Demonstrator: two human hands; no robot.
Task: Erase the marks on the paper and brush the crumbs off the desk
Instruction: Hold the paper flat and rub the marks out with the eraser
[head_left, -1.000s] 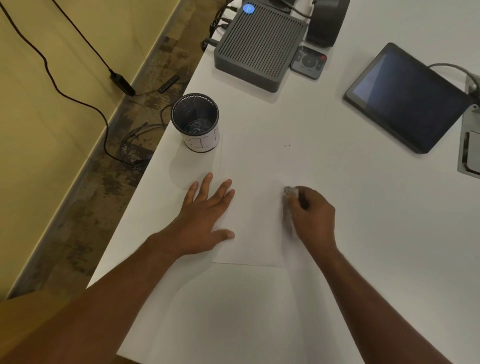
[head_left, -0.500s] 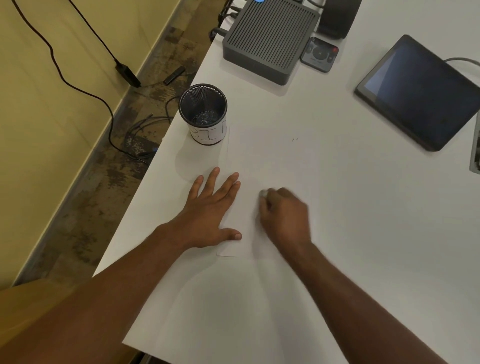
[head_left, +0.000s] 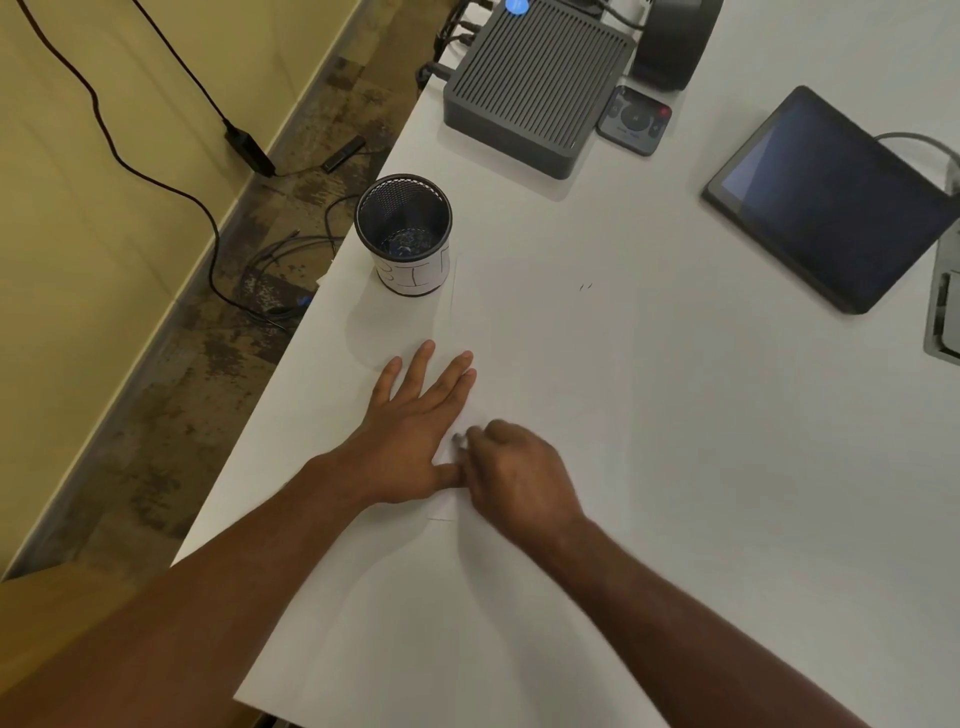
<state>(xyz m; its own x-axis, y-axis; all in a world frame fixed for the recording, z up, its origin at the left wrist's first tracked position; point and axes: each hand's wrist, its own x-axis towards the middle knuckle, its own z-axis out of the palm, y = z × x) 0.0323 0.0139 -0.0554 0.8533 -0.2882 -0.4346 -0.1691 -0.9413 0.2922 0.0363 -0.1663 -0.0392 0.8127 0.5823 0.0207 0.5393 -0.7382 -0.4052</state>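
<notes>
On the white desk (head_left: 727, 467) your paper (head_left: 519, 364) lies beside the mesh cup (head_left: 404, 234). Keep your left hand (head_left: 415, 431) flat, fingers spread, pinning it. Your right hand (head_left: 514, 478) pinches a blurred eraser (head_left: 458, 439); rub away from the anchor, lightly.

There is a single view, from a camera worn on the person's head, looking forward and steeply down onto a white desk (head_left: 675, 467). It sits close enough that both forearms enter from the bottom edge and the left hand (head_left: 415, 441) and right hand (head_left: 519, 478) lie near the middle. Beyond the hands the view reaches a mesh cup (head_left: 405, 234), a grey box (head_left: 535, 83) and a tablet (head_left: 831, 202). To the left of the left hand it takes in the floor (head_left: 182, 364) and wall (head_left: 78, 208). The wide lens bends the desk's edges.
</notes>
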